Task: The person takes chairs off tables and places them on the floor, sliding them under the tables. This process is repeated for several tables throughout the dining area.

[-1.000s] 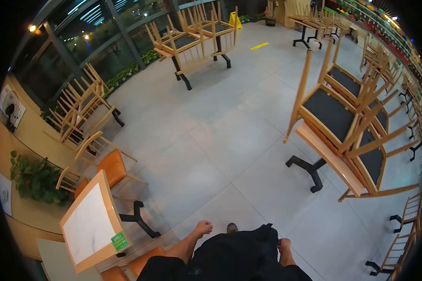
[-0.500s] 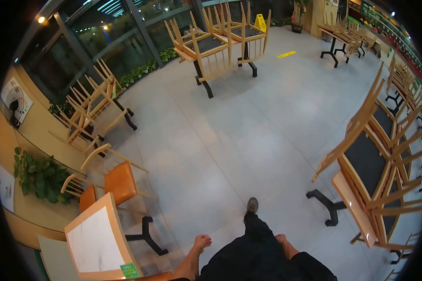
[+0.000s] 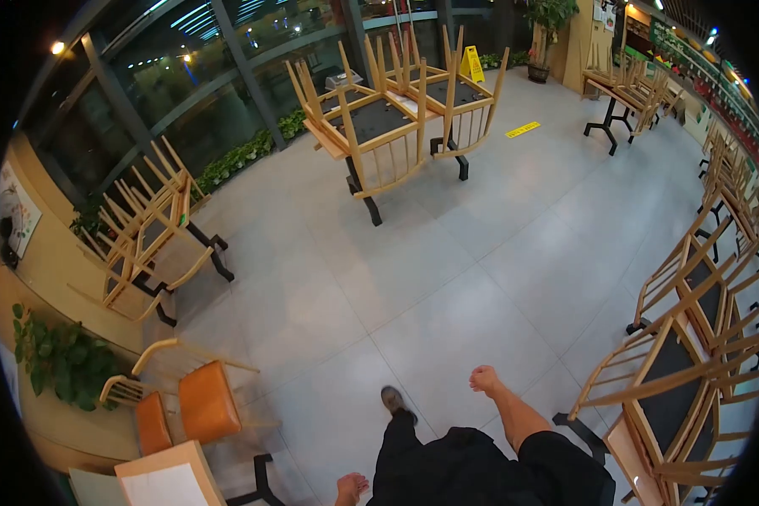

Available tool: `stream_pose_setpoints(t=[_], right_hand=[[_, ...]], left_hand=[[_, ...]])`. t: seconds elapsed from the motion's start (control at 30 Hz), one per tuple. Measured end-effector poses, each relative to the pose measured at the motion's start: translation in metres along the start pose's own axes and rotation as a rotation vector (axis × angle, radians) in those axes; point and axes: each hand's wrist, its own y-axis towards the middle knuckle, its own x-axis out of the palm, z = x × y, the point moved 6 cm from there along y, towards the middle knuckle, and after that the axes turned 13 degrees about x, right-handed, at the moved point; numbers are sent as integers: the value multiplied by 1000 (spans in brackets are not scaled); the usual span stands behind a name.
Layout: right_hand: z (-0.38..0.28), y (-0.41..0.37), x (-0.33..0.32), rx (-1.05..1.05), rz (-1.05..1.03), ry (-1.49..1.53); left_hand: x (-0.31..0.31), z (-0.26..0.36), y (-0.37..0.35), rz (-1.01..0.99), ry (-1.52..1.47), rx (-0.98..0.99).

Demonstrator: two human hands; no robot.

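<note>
my right hand (image 3: 483, 378) fisted, empty | my left hand (image 3: 350, 487) half cut off, grip unclear | far pot (image 3: 538, 73) holds plant (image 3: 550, 13)

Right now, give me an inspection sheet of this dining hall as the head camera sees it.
Surface: grey tiled floor, large square tiles.
Job's things: nothing held. Nearest the right hand is a stack of upturned chairs on a black-footed table; nearest the left hand are orange-seated chairs beside a light-topped table.
Clutter: yellow wet-floor sign; yellow floor strip.
Hands: right hand curled, empty; left hand empty, at the lower edge of the frame.
Cables: nothing seen.
Surroundings: more chair-stacked tables; glass wall; leafy plants.
</note>
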Motion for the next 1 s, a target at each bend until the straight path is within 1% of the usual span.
stream_pose_setpoints(t=[0.03, 0.1, 0.13, 0.2, 0.23, 0.3, 0.33, 0.37, 0.4, 0.47, 0.5, 0.53, 0.57, 0.63, 0.67, 0.73, 0.87, 0.9, 0.93, 1.0], right_hand=[[-15, 5, 9, 6, -33, 27], [-41, 13, 18, -7, -14, 29], [-44, 23, 25, -19, -8, 30], [-38, 32, 11, 18, 174, 62], [-39, 48, 15, 27, 178, 74], [14, 90, -5, 183, 10, 320], [44, 108, -13, 257, -74, 440], [70, 122, -17, 337, -158, 556], [71, 126, -9, 424, -244, 670], [59, 139, 4, 409, -211, 683], [60, 157, 12, 387, -182, 680], [85, 144, 6, 364, -153, 676], [89, 152, 3, 341, -121, 668], [74, 164, -11, 305, -59, 647], [51, 173, -19, 293, -30, 637], [-81, 217, -13, 266, 27, 612], [-217, 221, -76, 222, 157, 557], [-256, 222, -90, 199, 198, 538], [-278, 226, -111, 176, 241, 519], [-331, 249, -143, 13, 130, 471]], left_hand=[[4, 8, 13, 8, 26, -56], [20, 39, 51, -29, 40, -41], [28, 60, 74, -54, 54, -24], [44, 117, 110, -109, 87, 17], [58, 146, 127, -135, 105, 34], [109, 222, 171, -200, 145, 93], [123, 245, 184, -237, 163, 119], [148, 274, 217, -288, 186, 136], [173, 306, 234, -334, 210, 147], [232, 375, 255, -368, 405, 360], [265, 406, 259, -375, 413, 391], [298, 433, 260, -381, 419, 422], [329, 454, 259, -384, 421, 429], [392, 482, 259, -477, 304, 409], [419, 492, 262, -474, 307, 409], [478, 509, 265, -597, 287, 389], [570, 548, 270, -616, 212, 354], [593, 566, 272, -591, 217, 393], [616, 582, 277, -566, 220, 431], [657, 607, 285, -574, 182, 431]])
